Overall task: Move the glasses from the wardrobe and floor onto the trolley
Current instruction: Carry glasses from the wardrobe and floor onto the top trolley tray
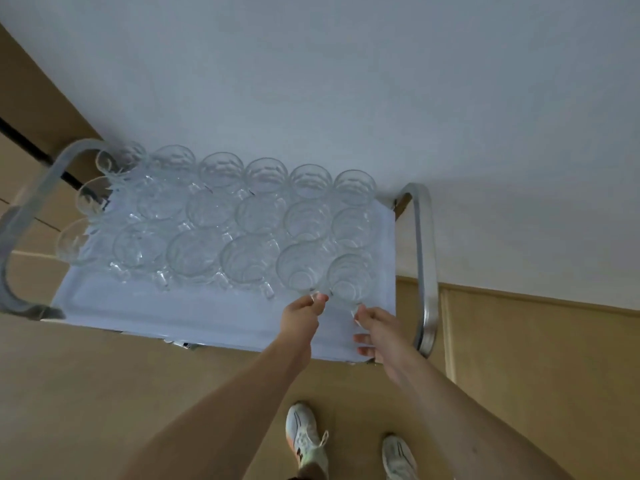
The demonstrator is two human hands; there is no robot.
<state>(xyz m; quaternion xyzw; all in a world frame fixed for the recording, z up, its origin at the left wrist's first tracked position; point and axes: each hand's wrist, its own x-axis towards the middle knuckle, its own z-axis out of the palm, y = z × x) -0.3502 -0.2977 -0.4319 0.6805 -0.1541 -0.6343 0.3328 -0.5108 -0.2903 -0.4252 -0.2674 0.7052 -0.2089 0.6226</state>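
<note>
The trolley (221, 327) stands against a white wall, its white top bare along the near edge. Clear ribbed glasses (249, 216) with handles fill it in three rows, touching. The left hand (304, 315) pinches the handle of one front-row glass (299, 268); the right hand (375, 329) pinches the end glass (348, 277) beside it. Curved metal rails (424, 268) bound both ends.

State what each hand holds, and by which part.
Left hand pinches one glass mug by its handle; right hand holds the neighbouring glass mug by its handle.
</note>
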